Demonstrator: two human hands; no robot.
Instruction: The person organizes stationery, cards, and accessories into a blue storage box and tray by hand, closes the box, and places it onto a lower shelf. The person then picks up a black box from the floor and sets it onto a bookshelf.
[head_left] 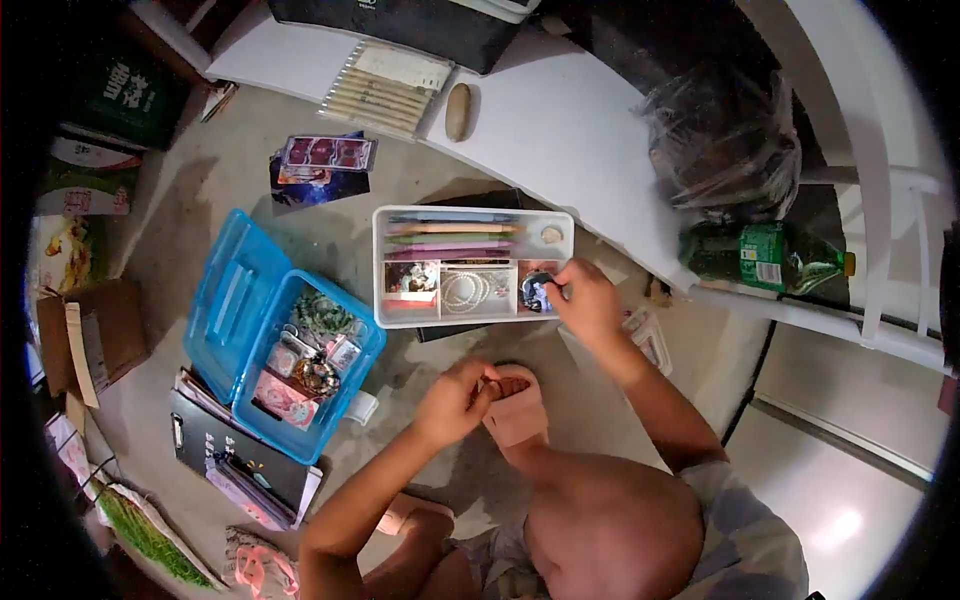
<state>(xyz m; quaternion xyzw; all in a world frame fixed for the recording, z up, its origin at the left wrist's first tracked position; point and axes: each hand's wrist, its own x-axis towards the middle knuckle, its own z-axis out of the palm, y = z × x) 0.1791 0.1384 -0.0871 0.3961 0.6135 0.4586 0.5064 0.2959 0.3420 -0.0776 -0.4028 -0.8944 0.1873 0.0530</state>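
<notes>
My right hand (pixel 588 303) reaches into the lower right compartment of a white divided box (pixel 478 324). Its fingers are closed at a dark blue-and-white printed item (pixel 534 291); whether they grip it is hard to make out. My left hand (pixel 452 402) hovers below the box, above my foot, with thumb and fingertips pressed together. Anything in that pinch is too small to name. Several pens (pixel 450 236) lie in the box's long upper compartment. A pearl-like bead bracelet (pixel 465 292) sits in the middle compartment, and small trinkets (pixel 412 278) fill the left one.
An open blue plastic case (pixel 374 350) with bracelets and small items stands left of the box. Nearby are a black clipboard (pixel 240 450), printed cards (pixel 325 155), a pack of pencil-like sticks (pixel 385 95), a brown oval object (pixel 458 112) and a green bottle (pixel 765 255).
</notes>
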